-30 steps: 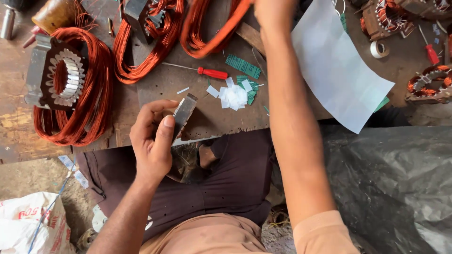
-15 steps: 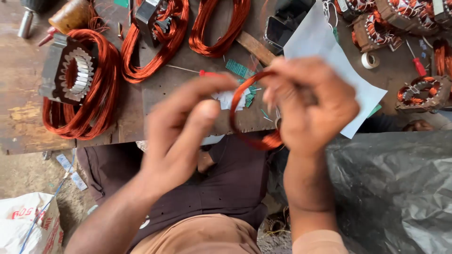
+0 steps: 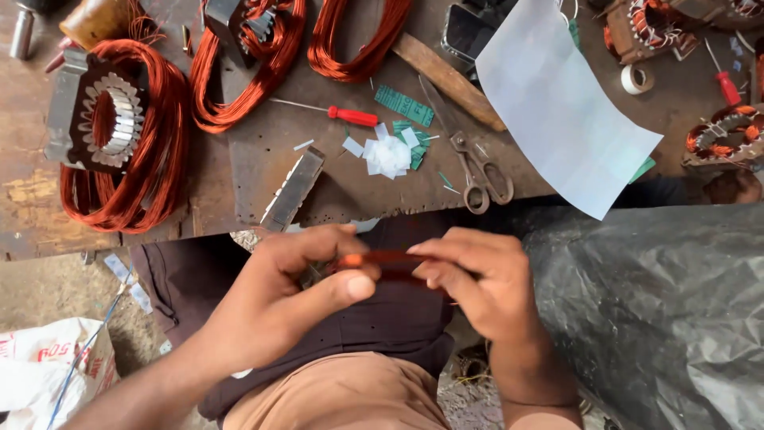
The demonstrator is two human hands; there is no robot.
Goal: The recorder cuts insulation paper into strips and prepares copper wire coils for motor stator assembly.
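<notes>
Copper wire coil (image 3: 390, 263) held flat between both hands over the lap, long axis running left to right. Left hand (image 3: 294, 295) pinches its left end, right hand (image 3: 485, 287) pinches the right. Coil blurred, mostly hidden by fingers. Scissors (image 3: 473, 163) on desk (image 3: 263, 159) beyond right hand.

Both forearms are bare to the edge of the view, with no sleeves, watch or bands on the wrists. The left hand (image 3: 274, 306) and right hand (image 3: 485, 291) wear no gloves or rings, and the nails are short. A tan shirt (image 3: 342, 394) covers the belly, and dark brown trousers (image 3: 374, 322) cover the lap.
</notes>
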